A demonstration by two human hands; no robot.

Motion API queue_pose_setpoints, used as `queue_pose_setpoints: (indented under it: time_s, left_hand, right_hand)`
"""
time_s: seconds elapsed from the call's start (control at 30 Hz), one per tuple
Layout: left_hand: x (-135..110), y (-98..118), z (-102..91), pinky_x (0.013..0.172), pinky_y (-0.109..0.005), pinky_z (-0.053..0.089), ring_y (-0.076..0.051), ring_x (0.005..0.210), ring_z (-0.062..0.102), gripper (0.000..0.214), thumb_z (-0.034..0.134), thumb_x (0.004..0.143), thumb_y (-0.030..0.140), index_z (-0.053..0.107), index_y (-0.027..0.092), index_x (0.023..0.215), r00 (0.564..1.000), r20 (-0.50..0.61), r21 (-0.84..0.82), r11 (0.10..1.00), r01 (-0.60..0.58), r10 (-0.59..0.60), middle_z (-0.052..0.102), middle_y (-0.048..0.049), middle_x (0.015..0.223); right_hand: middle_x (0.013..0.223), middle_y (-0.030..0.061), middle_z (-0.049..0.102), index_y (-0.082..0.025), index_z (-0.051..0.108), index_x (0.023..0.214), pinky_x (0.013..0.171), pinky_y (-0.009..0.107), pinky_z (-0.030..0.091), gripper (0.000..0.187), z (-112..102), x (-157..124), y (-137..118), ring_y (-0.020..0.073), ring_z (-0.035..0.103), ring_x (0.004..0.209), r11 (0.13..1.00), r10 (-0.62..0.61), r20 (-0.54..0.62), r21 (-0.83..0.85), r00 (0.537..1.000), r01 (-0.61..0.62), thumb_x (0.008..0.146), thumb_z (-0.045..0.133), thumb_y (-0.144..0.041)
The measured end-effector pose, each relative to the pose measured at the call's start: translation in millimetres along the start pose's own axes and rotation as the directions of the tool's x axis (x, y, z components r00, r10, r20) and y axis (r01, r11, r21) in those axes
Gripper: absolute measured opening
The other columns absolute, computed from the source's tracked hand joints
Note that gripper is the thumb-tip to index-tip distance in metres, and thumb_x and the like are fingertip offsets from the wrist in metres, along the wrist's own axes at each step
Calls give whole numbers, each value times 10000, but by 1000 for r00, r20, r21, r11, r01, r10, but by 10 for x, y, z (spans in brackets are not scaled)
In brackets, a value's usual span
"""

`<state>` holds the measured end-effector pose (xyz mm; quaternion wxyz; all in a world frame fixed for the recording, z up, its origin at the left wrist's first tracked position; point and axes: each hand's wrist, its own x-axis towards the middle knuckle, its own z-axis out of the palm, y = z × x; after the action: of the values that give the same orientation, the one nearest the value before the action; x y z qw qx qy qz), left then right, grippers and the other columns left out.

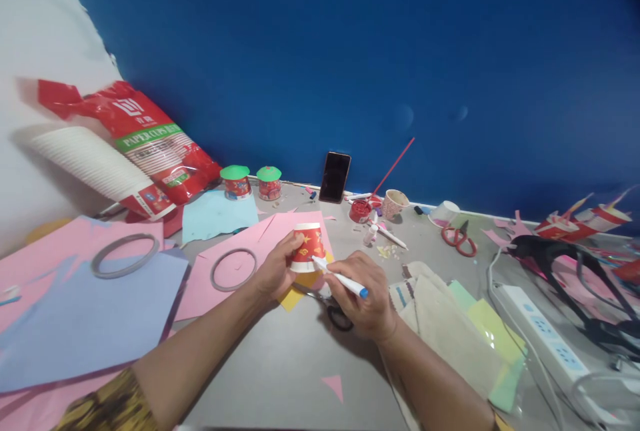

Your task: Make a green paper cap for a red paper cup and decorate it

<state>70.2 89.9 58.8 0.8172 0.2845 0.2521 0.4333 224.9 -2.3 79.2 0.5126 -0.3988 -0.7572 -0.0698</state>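
My left hand point(279, 267) is closed round the left side of a red paper cup point(309, 244) with gold patterns and white bands at top and bottom. In my right hand point(364, 294) is a white marker point(345, 282) with a blue end, its tip against or very close to the cup's lower side. Beneath the cup lie an orange paper piece point(290, 298) and black-handled scissors point(340, 317), partly hidden by my right hand. Pink paper point(200, 284) with a grey ring point(234, 269) on it spreads to the left of my left hand.
Two cups with green tops point(235, 181) stand by the wall, near a leaning phone point(335, 177). Stacked paper cups point(95, 161) and a red bag point(155, 137) are at left. Red scissors point(459, 239), a beige cloth point(440, 324) and a power strip point(545, 337) lie at right.
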Motion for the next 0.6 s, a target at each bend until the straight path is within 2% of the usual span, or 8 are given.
queue_pose_setpoints:
  time_s: [0.1,0.23,0.37,0.47,0.6]
  left_hand:
    - [2,-4,-4,725,-344,593,-217,735,716,163,769,799,271,695,159,890,1000,-7,-13,1000,2,-2,737,-58,784]
    - [6,-1,-14,737,-365,594,-232,741,718,152,754,811,260,699,152,902,1000,-22,-28,999,19,-19,728,-62,775]
    - [20,-12,-31,767,-383,607,-244,778,732,150,754,812,256,697,155,907,999,-35,-22,999,23,-24,743,-74,825]
    - [30,-20,-45,768,-377,615,-236,775,733,146,759,813,262,696,165,901,999,-32,-22,1000,8,-9,736,-57,806]
    - [32,-12,-56,798,-426,621,-260,795,744,172,755,824,281,696,170,942,998,-34,-33,999,42,-43,733,-56,801]
  right_hand:
    - [793,46,780,-202,663,1068,652,335,506,110,-8,3,-2,178,658,644,1000,-14,12,-5,1000,14,976,628,-154]
    - [765,38,766,-213,673,1049,633,333,503,103,0,1,1,185,644,631,999,0,-39,-45,999,-2,962,648,-164]
    - [774,46,774,-205,664,1073,643,338,516,106,3,5,-6,186,647,630,1000,-20,-28,-18,999,19,973,648,-175]
    - [769,43,768,-206,670,1047,636,336,514,70,-6,14,-13,183,649,627,998,-5,-60,-59,998,1,989,633,-192]
    - [765,43,777,-197,654,1072,637,339,517,86,4,15,-27,178,648,615,1000,-8,-46,-26,999,7,987,643,-188]
